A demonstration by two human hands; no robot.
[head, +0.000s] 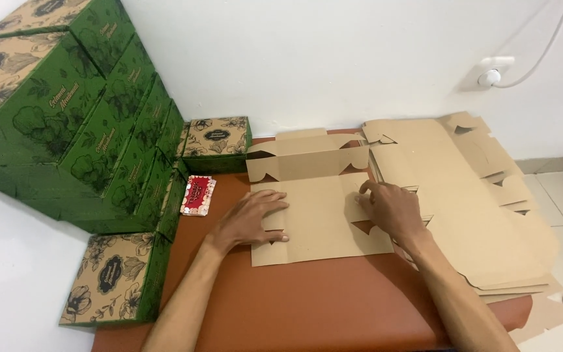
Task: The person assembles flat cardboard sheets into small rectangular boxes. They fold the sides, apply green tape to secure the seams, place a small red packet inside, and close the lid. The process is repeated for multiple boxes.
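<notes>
- On the far left stand the finished green boxes (pixel 66 111), stacked against the white wall; their lids are brown with dark flower drawings. One more green box (pixel 115 277) sits low at the left edge of the table, and a smaller one (pixel 216 143) is at the back beside the stack.
- A small red and white packet (pixel 197 195) lies on the brown tabletop (pixel 320 306), just beside the stack.
- The flat cardboard box blank (pixel 317 221) lies in the middle of the table with its plain brown inside turned up. Its back panel (pixel 307 161) is already folded up and stands upright, with curved notches at both ends.
- The left hand (pixel 252 218) lies flat on the left side flap of the blank, palm down, fingers spread a little and pointing to the right. It presses the cardboard and grips nothing.
- The right hand (pixel 389 208) is on the right side of the blank, knuckles raised, fingers bent together on the right flap at its cut-outs. I cannot tell if it pinches the flap or only pushes it.
- To the right, touching the blank, a pile of unfolded blanks (pixel 477 195) hangs over the right edge of the table.
- Open tabletop is in front of the blank, between the two forearms. On the wall at the upper right is a white socket with cable (pixel 490 75).
</notes>
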